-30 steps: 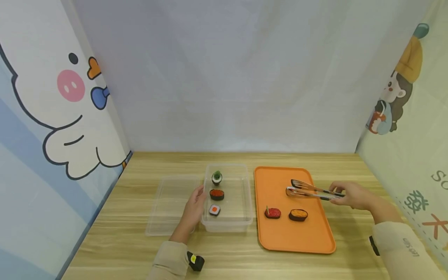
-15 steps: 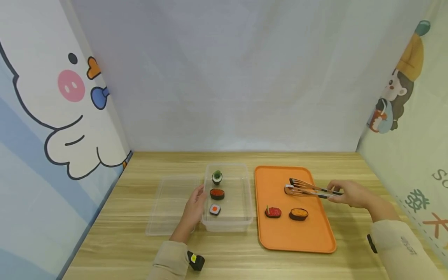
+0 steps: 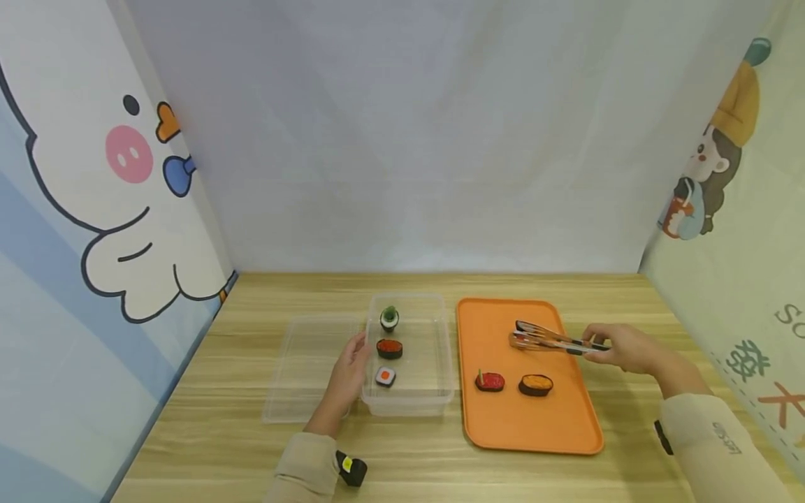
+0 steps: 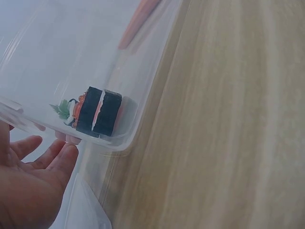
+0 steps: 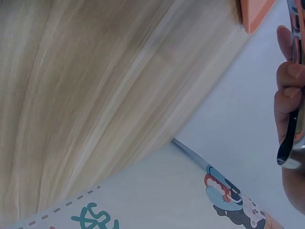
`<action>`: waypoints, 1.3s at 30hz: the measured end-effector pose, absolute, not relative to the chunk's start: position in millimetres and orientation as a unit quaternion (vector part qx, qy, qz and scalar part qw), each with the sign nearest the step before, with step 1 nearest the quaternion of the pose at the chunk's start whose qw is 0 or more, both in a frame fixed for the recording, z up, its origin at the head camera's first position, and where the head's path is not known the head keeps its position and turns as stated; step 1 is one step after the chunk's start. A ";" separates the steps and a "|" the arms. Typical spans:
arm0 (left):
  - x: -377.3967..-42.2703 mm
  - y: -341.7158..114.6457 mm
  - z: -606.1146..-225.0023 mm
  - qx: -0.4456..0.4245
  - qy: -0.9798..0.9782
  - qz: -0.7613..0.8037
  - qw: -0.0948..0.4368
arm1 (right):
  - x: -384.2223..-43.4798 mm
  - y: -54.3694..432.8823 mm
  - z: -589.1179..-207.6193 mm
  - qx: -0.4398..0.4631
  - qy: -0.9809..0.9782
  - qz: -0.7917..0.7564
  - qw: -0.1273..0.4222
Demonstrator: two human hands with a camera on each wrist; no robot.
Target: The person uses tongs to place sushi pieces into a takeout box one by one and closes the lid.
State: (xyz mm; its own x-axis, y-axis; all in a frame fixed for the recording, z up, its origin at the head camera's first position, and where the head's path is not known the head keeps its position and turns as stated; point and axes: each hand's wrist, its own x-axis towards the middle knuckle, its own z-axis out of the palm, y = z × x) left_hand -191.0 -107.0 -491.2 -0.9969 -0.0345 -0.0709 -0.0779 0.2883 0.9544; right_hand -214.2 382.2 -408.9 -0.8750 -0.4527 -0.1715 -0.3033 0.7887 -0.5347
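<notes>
My right hand (image 3: 619,347) grips a pair of metal tongs (image 3: 560,342) by the handle end. Their heads reach over the orange tray (image 3: 528,429), around a small sushi piece (image 3: 519,337) mostly hidden by them. A red-topped sushi (image 3: 490,381) and an orange-topped sushi (image 3: 536,385) lie nearer the front of that tray. My left hand (image 3: 347,372) is at the left wall of a clear plastic box (image 3: 409,405), fingers extended along it in the left wrist view. Inside stand a green-topped sushi (image 3: 389,319), a red-roe sushi (image 3: 390,348) and a square sushi roll (image 3: 386,377).
A clear flat lid (image 3: 302,370) lies on the wooden table (image 3: 415,461), left of the box and partly behind my left hand. The tray stands just right of the box. Printed cloths hang at both sides, with a plain pale cloth (image 3: 402,154) at the back.
My right hand has moved a little to the left with the tongs, and the tong arms have come closer together around the small sushi piece. The left hand stays in place.
</notes>
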 end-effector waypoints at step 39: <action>-189.1 -105.6 -491.0 -0.032 0.804 0.594 0.009 | -254.6 247.1 -367.1 -0.322 0.921 -0.200 0.089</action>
State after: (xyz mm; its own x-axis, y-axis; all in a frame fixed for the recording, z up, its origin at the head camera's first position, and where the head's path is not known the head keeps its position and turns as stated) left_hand -189.1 -105.6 -491.0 -0.9978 -0.0394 -0.0527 -0.0619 0.2920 0.9544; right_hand -254.6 247.1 -367.1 -0.7763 -0.6293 -0.0360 -0.5578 0.7125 -0.4257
